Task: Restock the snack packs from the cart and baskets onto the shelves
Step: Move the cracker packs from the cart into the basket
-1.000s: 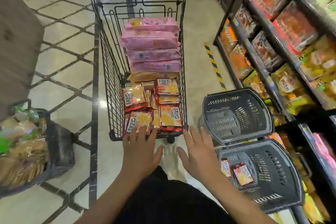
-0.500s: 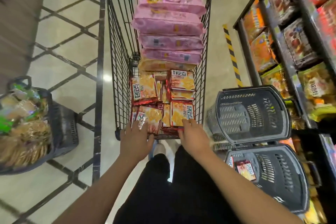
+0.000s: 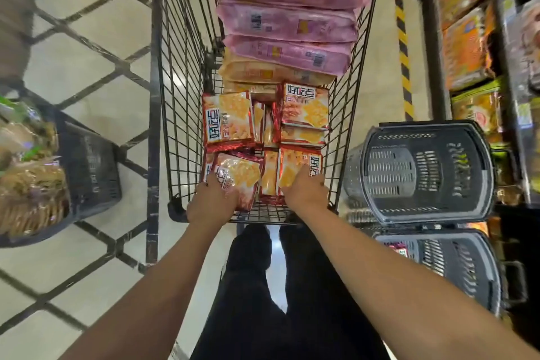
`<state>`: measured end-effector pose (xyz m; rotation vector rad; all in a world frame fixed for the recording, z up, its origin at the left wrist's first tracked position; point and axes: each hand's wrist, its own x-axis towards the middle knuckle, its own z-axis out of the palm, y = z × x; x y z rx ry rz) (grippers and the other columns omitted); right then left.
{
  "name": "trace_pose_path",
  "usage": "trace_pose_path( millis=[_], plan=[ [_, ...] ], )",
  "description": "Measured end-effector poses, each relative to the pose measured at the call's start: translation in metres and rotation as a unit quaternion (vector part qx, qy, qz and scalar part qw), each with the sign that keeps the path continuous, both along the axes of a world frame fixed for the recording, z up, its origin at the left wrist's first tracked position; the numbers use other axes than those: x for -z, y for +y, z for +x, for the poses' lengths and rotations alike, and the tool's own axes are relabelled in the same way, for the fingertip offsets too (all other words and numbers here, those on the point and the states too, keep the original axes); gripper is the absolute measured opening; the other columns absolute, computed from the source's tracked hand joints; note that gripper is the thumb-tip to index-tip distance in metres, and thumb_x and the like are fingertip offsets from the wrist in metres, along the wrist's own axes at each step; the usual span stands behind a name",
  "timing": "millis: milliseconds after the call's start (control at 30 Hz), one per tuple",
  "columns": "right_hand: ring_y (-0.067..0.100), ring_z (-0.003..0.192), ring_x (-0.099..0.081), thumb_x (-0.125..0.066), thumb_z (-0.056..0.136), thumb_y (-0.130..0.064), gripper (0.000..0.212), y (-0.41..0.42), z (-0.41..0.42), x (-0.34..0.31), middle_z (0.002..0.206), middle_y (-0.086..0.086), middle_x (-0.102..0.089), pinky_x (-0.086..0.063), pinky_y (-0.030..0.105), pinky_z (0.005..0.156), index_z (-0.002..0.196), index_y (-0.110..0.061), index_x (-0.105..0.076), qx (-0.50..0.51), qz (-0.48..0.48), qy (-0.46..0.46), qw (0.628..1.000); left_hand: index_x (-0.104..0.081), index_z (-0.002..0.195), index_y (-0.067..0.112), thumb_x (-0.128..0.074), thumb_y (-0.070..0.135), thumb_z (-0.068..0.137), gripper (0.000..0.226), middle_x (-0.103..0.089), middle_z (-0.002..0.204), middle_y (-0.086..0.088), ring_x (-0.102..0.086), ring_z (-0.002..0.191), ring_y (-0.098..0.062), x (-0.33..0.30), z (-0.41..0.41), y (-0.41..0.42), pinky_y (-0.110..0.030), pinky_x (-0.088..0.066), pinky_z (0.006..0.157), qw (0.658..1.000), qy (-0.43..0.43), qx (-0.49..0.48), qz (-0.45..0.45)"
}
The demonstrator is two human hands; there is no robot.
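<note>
Striped floor tape; perhaps marble tiles.

Both bare arms stretched forward, hands down at the near end of the wire cart.

The left hand sits at about 11 o'clock from the person's legs, its fingers curled round the near edge of a red-and-orange cracker pack. The right hand lies at about 1 o'clock, just beside the left, knuckles up, fingers bent down onto a second cracker pack; whether it grips cannot be told. Both forearms run from the lower corners, converging.
</note>
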<state>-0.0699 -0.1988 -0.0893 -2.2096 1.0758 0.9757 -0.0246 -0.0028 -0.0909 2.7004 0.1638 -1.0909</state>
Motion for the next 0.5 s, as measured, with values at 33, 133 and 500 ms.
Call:
trace_pose_path(
  millis=[33,133,500],
  plan=[
    [0.046,0.130,-0.044,-0.067,0.096,-0.041,0.071,0.002,0.003,0.001,0.143,0.024,-0.034,-0.049,0.049,0.099,0.149,-0.019,-0.024,0.006,-0.004,0.008,1.000,-0.032,0.148,0.015,-0.055,0.061,0.094,0.075,-0.052,0.140,-0.020,-0.057,0.122,-0.042,0.001,0.000,-0.001,-0.053,-0.049,0.096,1.000,0.003,-0.005,0.006],
    [0.049,0.130,-0.040,-0.069,0.095,-0.036,0.076,0.008,0.005,0.004,0.147,0.025,-0.026,-0.049,0.051,0.097,0.151,-0.022,-0.019,0.028,-0.013,0.026,0.999,-0.032,0.147,0.018,-0.063,0.066,0.086,0.083,-0.056,0.135,-0.019,-0.058,0.120,-0.042,0.004,0.004,0.000,-0.053,-0.049,0.095,1.000,-0.002,-0.018,0.011],
    [0.048,0.135,-0.041,-0.087,0.077,-0.043,0.118,0.017,0.002,0.007,0.146,0.027,-0.040,-0.043,0.051,0.103,0.157,-0.024,-0.001,0.136,0.020,-0.036,0.990,-0.038,0.130,0.016,-0.078,0.058,0.078,0.078,-0.067,0.116,-0.010,-0.066,0.110,-0.040,0.004,0.013,0.005,-0.053,-0.055,0.094,0.995,0.020,-0.094,-0.018]
  ],
)
